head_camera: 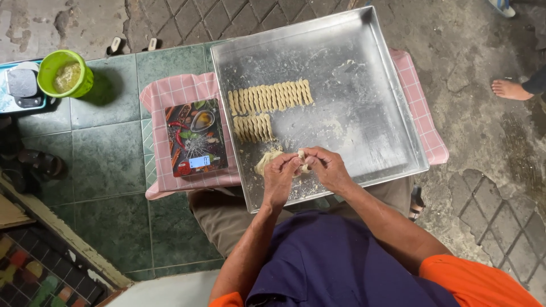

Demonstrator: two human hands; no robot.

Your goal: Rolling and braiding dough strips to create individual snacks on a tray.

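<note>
Over the near edge of a square metal tray (364, 113), the left hand (280, 177) and right hand (325, 167) meet, fingers pinched narrowly around a small piece of dough (302, 161). A pale dough lump (266, 161) lies on the tray beside the left hand. Two rows of twisted dough pieces (270, 96) sit further up the tray. A kitchen scale (195, 137) rests left of the tray on pink checked cloth (179, 91).
</note>
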